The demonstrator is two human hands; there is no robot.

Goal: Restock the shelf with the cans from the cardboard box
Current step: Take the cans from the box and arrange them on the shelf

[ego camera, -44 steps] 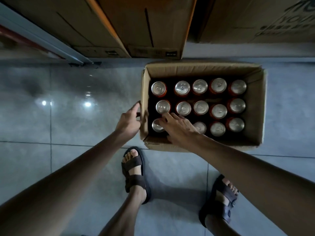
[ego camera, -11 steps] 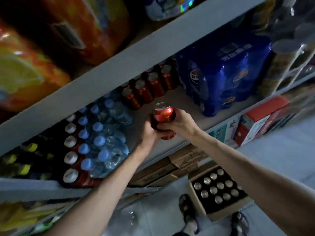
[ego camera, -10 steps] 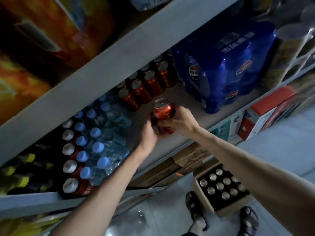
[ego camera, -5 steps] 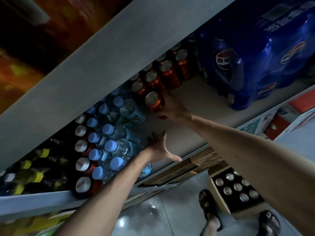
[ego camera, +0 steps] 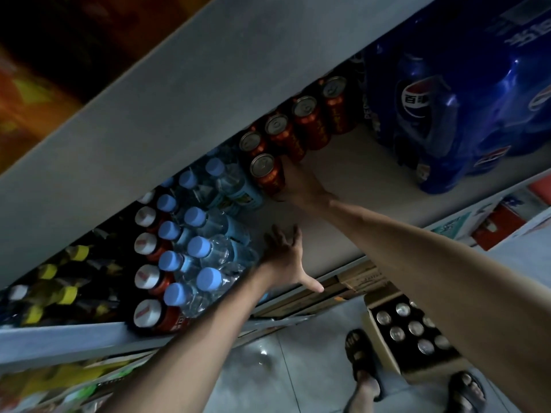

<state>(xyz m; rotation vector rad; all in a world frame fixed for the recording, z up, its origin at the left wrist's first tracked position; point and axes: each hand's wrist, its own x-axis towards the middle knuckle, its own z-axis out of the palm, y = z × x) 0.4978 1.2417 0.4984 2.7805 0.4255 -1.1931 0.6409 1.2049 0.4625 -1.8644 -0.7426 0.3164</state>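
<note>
Since a second ago: can (ego camera: 266, 173) has gone from a two-handed hold in front of the shelf (ego camera: 351, 174) onto its board. It stands upright at the near end of a row of red cans (ego camera: 304, 117), just beside a wrapped pack of water bottles (ego camera: 202, 245) with blue caps. Right hand (ego camera: 302, 187): lies against the can's side, fingers hidden behind it; whether it grips cannot be told. Left hand (ego camera: 283, 257): free, fingers spread, holding nothing, near the shelf's front edge. Soda pack (ego camera: 447, 108): blue wrap, same board, to the right. Cardboard box (ego camera: 377, 335): on the floor below, open, with silver-topped cans (ego camera: 398, 333) upright inside.
</note>
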